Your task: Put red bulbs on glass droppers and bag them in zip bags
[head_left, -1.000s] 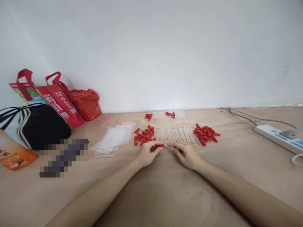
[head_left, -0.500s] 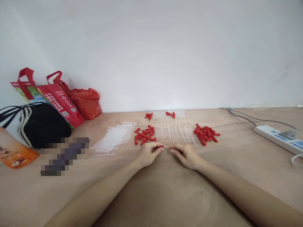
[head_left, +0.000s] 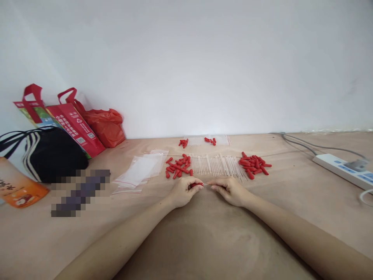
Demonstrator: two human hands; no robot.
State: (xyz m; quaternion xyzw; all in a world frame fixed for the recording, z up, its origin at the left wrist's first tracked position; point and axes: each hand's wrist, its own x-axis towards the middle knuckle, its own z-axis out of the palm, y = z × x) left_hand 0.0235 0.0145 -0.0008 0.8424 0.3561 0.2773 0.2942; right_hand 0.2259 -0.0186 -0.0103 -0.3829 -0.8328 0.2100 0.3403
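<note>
Showing between fingers (head_left: 218, 181), red piece (head_left: 200, 184) half hidden, thin whitish tube (head_left: 205, 184)

1. Counted two hands: one left hand (head_left: 184, 191), one right hand (head_left: 230, 191).
2. Found one red bulb (head_left: 200, 184) and one thin tube (head_left: 205, 184) in hand.
3. Logged two large piles of bulbs, left pile (head_left: 177, 168) and right pile (head_left: 255, 166), over ten each; overlapping, so not counted exactly.
4. Noted two small clusters of bulbs (head_left: 183, 143) farther back.
5. Recorded one front row of tubes (head_left: 215, 165), over twenty, and one back row (head_left: 194, 142), too small to count.
6. Counted at least two clear bags (head_left: 140, 171) in front, at least one back bag (head_left: 223, 140).
7. Listed one black bag (head_left: 58, 155), one red plastic bag (head_left: 106, 126), one orange packet (head_left: 23, 196), one power strip (head_left: 328, 161).
</note>
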